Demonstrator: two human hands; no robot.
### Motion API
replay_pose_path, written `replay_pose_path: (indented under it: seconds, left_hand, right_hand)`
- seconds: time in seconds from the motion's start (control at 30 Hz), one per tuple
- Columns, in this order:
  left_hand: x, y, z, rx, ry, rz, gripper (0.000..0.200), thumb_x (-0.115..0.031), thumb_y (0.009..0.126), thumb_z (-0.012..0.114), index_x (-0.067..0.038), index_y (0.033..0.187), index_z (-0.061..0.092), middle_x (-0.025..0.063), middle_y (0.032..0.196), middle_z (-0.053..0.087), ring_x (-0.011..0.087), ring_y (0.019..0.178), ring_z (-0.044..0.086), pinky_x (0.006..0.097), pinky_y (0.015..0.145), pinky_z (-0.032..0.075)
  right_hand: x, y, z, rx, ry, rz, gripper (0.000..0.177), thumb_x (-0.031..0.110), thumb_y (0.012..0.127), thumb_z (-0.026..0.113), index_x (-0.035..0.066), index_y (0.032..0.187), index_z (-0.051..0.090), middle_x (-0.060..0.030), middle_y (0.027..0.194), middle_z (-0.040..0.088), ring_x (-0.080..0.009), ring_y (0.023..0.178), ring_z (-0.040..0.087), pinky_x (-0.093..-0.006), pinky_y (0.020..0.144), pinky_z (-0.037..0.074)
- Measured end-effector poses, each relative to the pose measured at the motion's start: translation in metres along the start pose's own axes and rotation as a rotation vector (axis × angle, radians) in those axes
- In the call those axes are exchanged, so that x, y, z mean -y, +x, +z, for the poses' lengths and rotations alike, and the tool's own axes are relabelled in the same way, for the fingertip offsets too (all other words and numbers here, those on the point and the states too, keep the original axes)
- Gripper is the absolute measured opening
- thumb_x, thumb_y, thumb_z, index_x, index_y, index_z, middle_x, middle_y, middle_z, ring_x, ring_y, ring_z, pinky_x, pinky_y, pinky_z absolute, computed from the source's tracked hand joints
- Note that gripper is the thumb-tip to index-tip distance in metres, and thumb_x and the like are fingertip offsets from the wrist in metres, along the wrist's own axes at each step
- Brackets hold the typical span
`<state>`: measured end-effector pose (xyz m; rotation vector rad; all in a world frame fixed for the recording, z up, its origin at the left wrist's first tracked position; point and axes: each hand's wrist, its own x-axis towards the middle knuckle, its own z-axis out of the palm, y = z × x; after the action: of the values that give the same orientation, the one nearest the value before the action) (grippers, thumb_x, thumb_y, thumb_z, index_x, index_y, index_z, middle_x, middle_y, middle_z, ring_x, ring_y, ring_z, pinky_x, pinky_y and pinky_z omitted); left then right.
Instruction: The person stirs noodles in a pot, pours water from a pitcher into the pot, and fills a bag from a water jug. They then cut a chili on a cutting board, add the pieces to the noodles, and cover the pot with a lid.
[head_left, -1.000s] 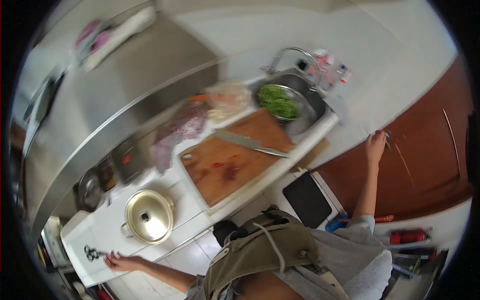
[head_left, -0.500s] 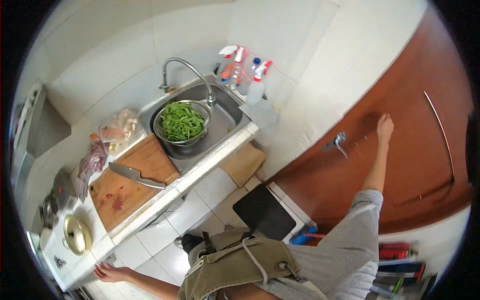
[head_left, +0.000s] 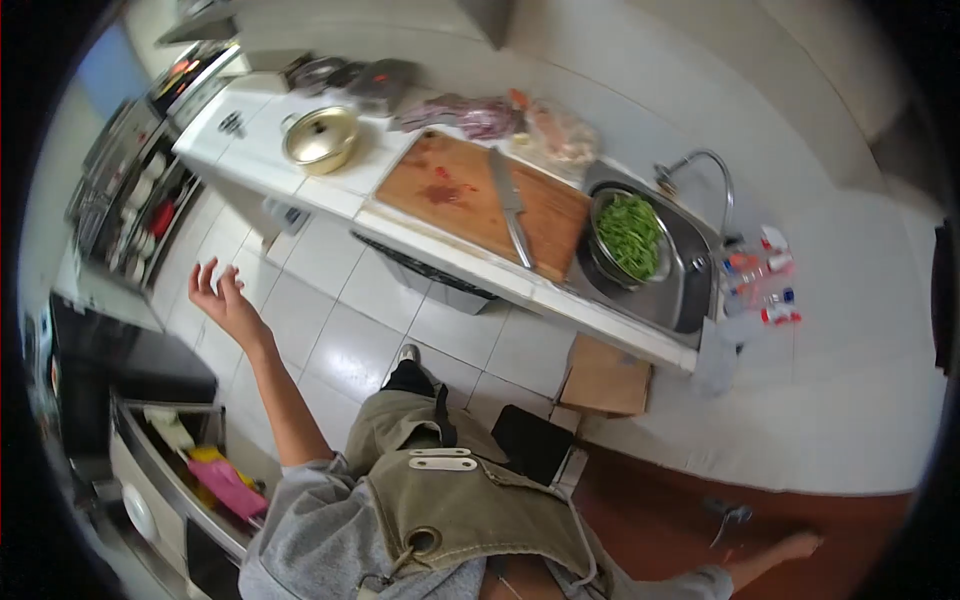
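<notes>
My left hand (head_left: 225,300) is raised over the tiled floor at the left, fingers spread and holding nothing. At the lower right my right hand (head_left: 798,546) is beside a red-brown door (head_left: 640,500), near its metal handle (head_left: 735,514); its fingers are too small and blurred to make out. On the counter lies a wooden cutting board (head_left: 460,215) with red stains, and a knife (head_left: 508,200) rests across it. Green leaves (head_left: 630,235) fill a metal bowl (head_left: 603,262) in the sink (head_left: 690,300). A lidded gold pot (head_left: 320,140) stands left of the board.
Spray bottles (head_left: 760,275) stand beside the sink under a curved faucet (head_left: 725,175). A cardboard box (head_left: 607,378) and a black mat (head_left: 532,443) are on the floor. At the left are a dish rack (head_left: 140,215) and an open drawer holding a pink cloth (head_left: 228,488).
The view has turned left, bringing the dish rack and drawer into sight. My left hand has risen from beside the counter edge; my right hand and the door now appear lower in view.
</notes>
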<state>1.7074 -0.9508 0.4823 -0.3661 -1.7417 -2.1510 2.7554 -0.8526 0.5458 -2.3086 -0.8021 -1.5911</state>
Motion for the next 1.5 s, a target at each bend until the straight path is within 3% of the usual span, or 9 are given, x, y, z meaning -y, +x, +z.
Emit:
replay_pose_path:
  seconds: [0.2,0.33,0.47,0.73,0.97,1.23,1.3,1.37,1.5]
  left_hand:
    - [-0.014,0.073,-0.085,-0.039,0.057,0.101,0.044,-0.003,0.083,0.052,-0.003,0.123,0.033,0.0086,0.113,0.048,0.0121,0.080,0.053,0.0225,0.066,0.039]
    - [0.020,0.127,-0.172,-0.129,0.283,0.259,0.044,0.005,0.081,0.051,-0.004,0.121,0.035,0.0086,0.109,0.048,0.0118,0.078,0.052,0.0206,0.063,0.041]
    - [0.034,0.190,-0.245,-0.346,0.150,0.050,0.040,0.005,0.079,0.051,-0.004,0.117,0.040,0.0081,0.102,0.050,0.0120,0.078,0.052,0.0232,0.066,0.044]
    - [0.001,0.310,-0.399,-0.149,0.593,0.116,0.028,-0.005,0.076,0.062,-0.005,0.103,0.054,0.0045,0.095,0.059,0.0105,0.073,0.054,0.0242,0.062,0.043]
    - [0.004,0.496,-0.583,-0.465,1.266,0.214,0.051,-0.030,0.072,0.069,-0.002,0.111,0.051,0.0180,0.106,0.056,0.0304,0.099,0.052,0.0378,0.085,0.042]
    - [0.059,0.685,-0.698,-0.485,1.516,0.057,0.101,-0.044,0.056,0.077,0.002,0.132,0.031,0.0275,0.122,0.047,0.0394,0.115,0.045,0.0409,0.096,0.037]
    - [0.077,0.718,-0.730,-0.455,1.674,-0.383,0.102,-0.050,0.055,0.076,-0.006,0.135,0.030,0.0240,0.126,0.046,0.0372,0.117,0.044,0.0410,0.098,0.036]
    - [0.098,0.732,-0.758,-0.528,1.677,-0.468,0.107,-0.056,0.053,0.075,-0.016,0.138,0.026,0.0235,0.130,0.042,0.0376,0.120,0.042,0.0424,0.098,0.036]
    - [0.113,0.758,-0.808,-0.430,1.581,-0.504,0.121,-0.040,0.043,0.086,-0.010,0.139,0.019,0.0244,0.129,0.042,0.0338,0.119,0.044,0.0405,0.099,0.036]
  right_hand:
    - [0.180,-0.086,-0.180,-0.203,0.664,-0.025,0.016,0.013,0.085,0.049,0.001,0.089,0.059,-0.0090,0.074,0.062,-0.0187,0.066,0.062,-0.0347,0.055,0.050]
    - [0.327,-0.237,-0.310,0.248,1.198,-0.310,0.016,0.014,0.085,0.050,0.002,0.089,0.059,-0.0081,0.074,0.062,-0.0182,0.066,0.062,-0.0348,0.056,0.050]
    - [0.452,-0.412,-0.453,0.925,1.527,-0.786,0.016,0.014,0.085,0.050,0.003,0.090,0.059,-0.0072,0.073,0.062,-0.0176,0.065,0.061,-0.0349,0.056,0.050]
    - [0.608,-0.674,-0.688,1.541,1.285,-1.754,0.016,0.016,0.085,0.050,0.004,0.092,0.059,-0.0055,0.073,0.061,-0.0165,0.065,0.060,-0.0352,0.056,0.049]
    - [0.824,-0.735,-0.762,1.985,1.325,-1.178,0.018,0.023,0.086,0.050,0.010,0.096,0.059,-0.0030,0.071,0.059,-0.0150,0.057,0.054,-0.0328,0.049,0.044]
    - [0.823,-0.771,-0.848,2.223,0.625,-1.369,0.023,0.025,0.085,0.049,0.010,0.101,0.056,-0.0076,0.077,0.059,-0.0175,0.061,0.056,-0.0358,0.053,0.046]
    - [0.815,-0.778,-0.860,2.249,0.550,-1.387,0.024,0.026,0.085,0.049,0.010,0.101,0.056,-0.0084,0.079,0.060,-0.0189,0.062,0.057,-0.0372,0.054,0.047]
    - [0.814,-0.787,-0.876,2.271,0.515,-1.367,0.025,0.028,0.084,0.050,0.010,0.101,0.056,-0.0092,0.081,0.061,-0.0203,0.064,0.058,-0.0386,0.056,0.048]
    - [0.809,-0.803,-0.898,2.321,0.534,-1.245,0.028,0.030,0.084,0.051,0.009,0.102,0.057,-0.0108,0.085,0.062,-0.0231,0.067,0.061,-0.0413,0.059,0.049]
